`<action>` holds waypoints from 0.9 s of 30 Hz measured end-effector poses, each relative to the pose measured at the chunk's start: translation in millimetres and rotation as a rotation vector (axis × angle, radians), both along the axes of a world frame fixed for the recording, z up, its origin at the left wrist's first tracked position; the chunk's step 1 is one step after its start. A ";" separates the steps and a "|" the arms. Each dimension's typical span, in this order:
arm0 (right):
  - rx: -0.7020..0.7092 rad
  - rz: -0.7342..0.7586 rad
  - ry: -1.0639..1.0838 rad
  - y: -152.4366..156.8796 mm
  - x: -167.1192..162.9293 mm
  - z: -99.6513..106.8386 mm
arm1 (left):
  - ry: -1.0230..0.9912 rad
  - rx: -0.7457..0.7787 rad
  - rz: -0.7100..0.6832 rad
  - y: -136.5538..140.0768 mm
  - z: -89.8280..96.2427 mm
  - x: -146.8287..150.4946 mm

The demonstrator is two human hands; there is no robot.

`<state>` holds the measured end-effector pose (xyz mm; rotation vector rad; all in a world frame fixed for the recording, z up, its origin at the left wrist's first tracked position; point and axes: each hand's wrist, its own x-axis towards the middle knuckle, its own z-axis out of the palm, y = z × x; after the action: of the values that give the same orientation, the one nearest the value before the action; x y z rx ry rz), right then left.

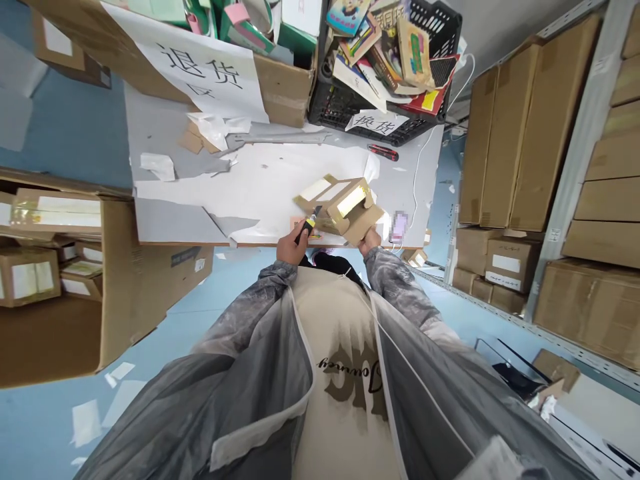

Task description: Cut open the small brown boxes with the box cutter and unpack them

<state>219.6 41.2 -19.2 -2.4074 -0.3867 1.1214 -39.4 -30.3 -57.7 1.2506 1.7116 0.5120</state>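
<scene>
My left hand (pixel 293 245) is closed around a yellow-and-black utility knife (pixel 309 224), whose tip points at a small cardboard box (pixel 345 203). The box is partly open, with white labels on its flaps and yellow tape showing inside. My right hand (pixel 370 240) grips the box by its lower right flap, at the near edge of the white table (pixel 260 187). Both sleeves are grey and mottled.
At the table's far side stand a large carton with a paper sign (pixel 210 70) and a black crate of books (pixel 390 60). A red cutter (pixel 383 152), paper scraps and a phone (pixel 399 225) lie on the table. An open carton of boxes (pixel 55 267) stands left, shelves of cartons (pixel 550 167) right.
</scene>
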 end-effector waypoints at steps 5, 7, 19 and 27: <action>-0.028 0.257 -0.380 -15.0 -18.7 11.0 | 0.031 -0.055 0.026 -3.8 -2.6 -2.1; -0.008 0.738 -0.654 -13.1 -17.0 21.5 | 0.073 -0.071 0.017 -1.1 -2.3 -2.9; -0.038 1.966 -0.641 91.6 -27.9 18.9 | 0.055 -0.078 0.020 -10.3 10.4 -11.9; -0.180 1.962 -0.690 97.0 -34.1 24.8 | 0.170 -0.172 -0.071 -8.6 16.4 -7.5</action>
<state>185.4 138.2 5.7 -1.8380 -3.2667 0.6015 -46.9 -38.8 -41.4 1.2539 1.8038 0.2158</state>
